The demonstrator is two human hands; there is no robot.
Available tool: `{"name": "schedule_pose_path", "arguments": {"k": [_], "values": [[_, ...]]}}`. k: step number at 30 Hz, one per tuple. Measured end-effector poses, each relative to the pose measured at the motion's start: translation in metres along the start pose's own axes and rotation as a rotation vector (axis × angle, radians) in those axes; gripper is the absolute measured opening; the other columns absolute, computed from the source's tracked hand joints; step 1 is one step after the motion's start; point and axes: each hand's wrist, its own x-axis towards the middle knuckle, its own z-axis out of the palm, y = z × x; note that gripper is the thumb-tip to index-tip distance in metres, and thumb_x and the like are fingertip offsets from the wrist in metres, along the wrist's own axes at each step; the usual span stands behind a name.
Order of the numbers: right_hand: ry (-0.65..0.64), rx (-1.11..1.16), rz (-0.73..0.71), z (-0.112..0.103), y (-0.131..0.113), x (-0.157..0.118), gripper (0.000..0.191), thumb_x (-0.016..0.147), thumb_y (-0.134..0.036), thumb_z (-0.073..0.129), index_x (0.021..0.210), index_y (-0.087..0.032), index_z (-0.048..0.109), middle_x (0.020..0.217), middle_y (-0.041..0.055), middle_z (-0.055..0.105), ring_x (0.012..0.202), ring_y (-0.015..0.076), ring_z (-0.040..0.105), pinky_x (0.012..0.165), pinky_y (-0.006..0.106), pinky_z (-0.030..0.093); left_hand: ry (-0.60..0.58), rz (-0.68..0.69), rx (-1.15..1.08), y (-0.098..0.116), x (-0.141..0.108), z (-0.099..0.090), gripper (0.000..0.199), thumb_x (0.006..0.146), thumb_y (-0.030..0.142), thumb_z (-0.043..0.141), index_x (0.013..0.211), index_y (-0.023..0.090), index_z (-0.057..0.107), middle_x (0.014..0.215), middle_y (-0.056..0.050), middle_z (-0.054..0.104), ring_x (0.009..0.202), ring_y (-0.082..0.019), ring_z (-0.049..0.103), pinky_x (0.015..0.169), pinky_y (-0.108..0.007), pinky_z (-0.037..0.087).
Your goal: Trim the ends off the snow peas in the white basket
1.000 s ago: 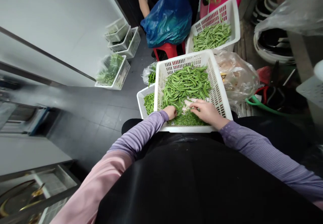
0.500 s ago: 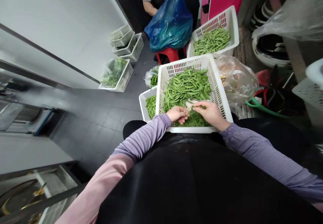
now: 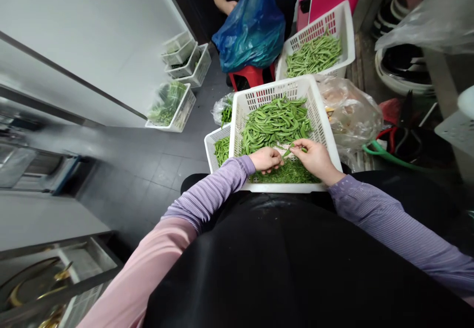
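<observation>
Over the near half of a white slotted basket (image 3: pixel 234 135) both hands work close together. My right hand (image 3: pixel 313 159) is closed in a pinch on a green pea pod (image 3: pixel 287 152), which points toward the left hand. My left hand (image 3: pixel 266 160) is closed, its fingertips beside the pod's tip; whatever they hold is too small to make out. Flat green pea pods (image 3: pixel 276 123) are heaped in the far part of the basket. Fine green trimmings (image 3: pixel 292 172) lie along its near side, under my hands.
A smaller white basket (image 3: pixel 210 148) with pods stands at the left. Beyond are a red stool (image 3: pixel 252 75), a blue plastic bag (image 3: pixel 252 27) by another person, and a basket of green beans (image 3: pixel 314 54). A clear bag (image 3: pixel 351 106) and scissors (image 3: pixel 405 116) lie right.
My right hand has moved slightly right and up, and a pod now shows in its fingers. The left hand has shifted a little right and up, its fingers more curled.
</observation>
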Motion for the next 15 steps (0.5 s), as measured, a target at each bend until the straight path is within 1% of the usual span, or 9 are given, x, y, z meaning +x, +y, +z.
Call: {"name": "schedule_pose_path", "arguments": {"k": [2, 5, 7, 8, 10, 12, 13, 15], "values": [[-0.003, 0.007, 0.002, 0.0, 0.001, 0.0, 0.019, 0.064, -0.035, 0.059, 0.071, -0.018, 0.061, 0.069, 0.0022, 0.06, 0.066, 0.0175, 0.053, 0.067, 0.033, 0.042, 0.03, -0.009, 0.01, 0.002, 0.0, 0.0, 0.014, 0.081, 0.02, 0.042, 0.075, 0.011, 0.052, 0.058, 0.004, 0.048, 0.037, -0.003, 0.044, 0.036, -0.015, 0.038], [-0.021, 0.098, 0.051, 0.0, 0.003, 0.001, 0.021, 0.065, -0.038, 0.058, 0.072, -0.018, 0.059, 0.064, 0.0003, 0.056, 0.058, 0.0148, 0.05, 0.057, 0.029, 0.041, 0.039, -0.02, -0.052, 0.001, 0.002, 0.0, 0.017, 0.081, 0.019, 0.038, 0.071, 0.013, 0.05, 0.055, 0.005, 0.046, 0.037, -0.004, 0.042, 0.037, -0.016, 0.037], [-0.05, 0.121, 0.086, 0.0, 0.002, 0.001, 0.023, 0.068, -0.04, 0.056, 0.075, -0.018, 0.059, 0.06, -0.0006, 0.053, 0.052, 0.0137, 0.047, 0.051, 0.027, 0.039, 0.054, 0.035, -0.074, -0.001, 0.003, -0.002, 0.019, 0.08, 0.016, 0.035, 0.069, 0.013, 0.05, 0.053, 0.005, 0.044, 0.037, -0.004, 0.041, 0.039, -0.016, 0.036], [-0.063, 0.093, 0.075, -0.001, 0.0, 0.001, 0.023, 0.069, -0.039, 0.055, 0.075, -0.018, 0.059, 0.06, -0.0002, 0.053, 0.052, 0.0141, 0.047, 0.051, 0.027, 0.039, 0.079, 0.086, -0.049, -0.002, 0.004, -0.004, 0.019, 0.078, 0.016, 0.036, 0.067, 0.013, 0.05, 0.051, 0.006, 0.043, 0.038, -0.004, 0.041, 0.041, -0.016, 0.035], [-0.075, -0.051, -0.029, -0.003, -0.004, -0.001, 0.021, 0.07, -0.036, 0.054, 0.078, -0.018, 0.062, 0.068, 0.0032, 0.057, 0.062, 0.0175, 0.052, 0.057, 0.03, 0.041, 0.147, 0.216, 0.083, -0.003, 0.004, -0.01, 0.018, 0.074, 0.017, 0.041, 0.059, 0.013, 0.05, 0.047, 0.006, 0.04, 0.042, -0.004, 0.04, 0.045, -0.016, 0.034], [-0.114, -0.237, -0.195, -0.005, -0.01, -0.003, 0.022, 0.072, -0.032, 0.054, 0.086, -0.02, 0.065, 0.084, 0.0069, 0.059, 0.077, 0.0213, 0.054, 0.066, 0.032, 0.042, 0.185, 0.334, 0.284, -0.003, 0.004, -0.014, 0.019, 0.069, 0.017, 0.046, 0.051, 0.012, 0.05, 0.044, 0.006, 0.038, 0.045, -0.005, 0.039, 0.049, -0.018, 0.032], [-0.161, -0.302, -0.264, -0.006, -0.013, -0.004, 0.023, 0.072, -0.03, 0.053, 0.089, -0.021, 0.066, 0.089, 0.0074, 0.06, 0.082, 0.0221, 0.054, 0.069, 0.033, 0.042, 0.186, 0.373, 0.384, -0.002, 0.004, -0.016, 0.02, 0.067, 0.017, 0.048, 0.048, 0.013, 0.051, 0.043, 0.005, 0.039, 0.046, -0.005, 0.039, 0.051, -0.019, 0.032], [-0.286, -0.334, -0.327, -0.006, -0.016, -0.005, 0.022, 0.073, -0.029, 0.052, 0.088, -0.023, 0.067, 0.089, 0.0065, 0.061, 0.081, 0.0214, 0.055, 0.07, 0.032, 0.042, 0.21, 0.408, 0.524, -0.002, 0.003, -0.016, 0.018, 0.065, 0.019, 0.049, 0.048, 0.013, 0.053, 0.045, 0.003, 0.043, 0.05, -0.007, 0.041, 0.053, -0.02, 0.031]]}}
